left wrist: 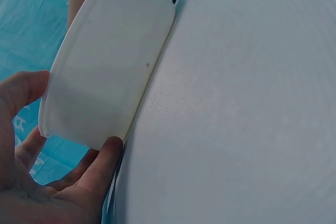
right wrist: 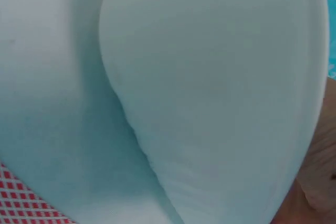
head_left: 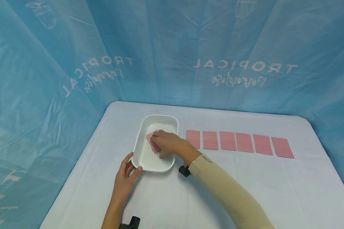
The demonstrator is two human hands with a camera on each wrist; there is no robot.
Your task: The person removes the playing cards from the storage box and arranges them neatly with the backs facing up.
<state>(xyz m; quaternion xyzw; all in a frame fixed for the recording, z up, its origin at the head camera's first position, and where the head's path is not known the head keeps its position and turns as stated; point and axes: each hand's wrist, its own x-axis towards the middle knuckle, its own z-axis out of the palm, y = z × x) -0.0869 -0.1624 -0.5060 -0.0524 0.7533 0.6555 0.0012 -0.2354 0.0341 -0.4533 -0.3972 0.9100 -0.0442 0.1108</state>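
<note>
From my distant place I see, through the head camera, a white plastic tub of rectangular shape with rounded corners, which stands on the white cloth-covered bench. The left hand is clamped around its near left corner: the left wrist view shows me one fingertip at the rim and other fingertips lower on the outer wall. The right hand reaches over the right side wall into the tub, with its fingers over a red-and-white patterned card. This card is inside the tub, near the middle and turned at an angle; I cannot tell whether the fingers pinch it or only touch it, because the right wrist view shows mostly the tub wall. To the right of the tub, six similar red-and-white cards lie in a row, side by side with narrow gaps. One more patterned piece is partly visible beside the beige sleeve of the right arm, next to a small black device. Behind the bench hangs a blue curtain with white lettering, which reads mirrored to me.
</note>
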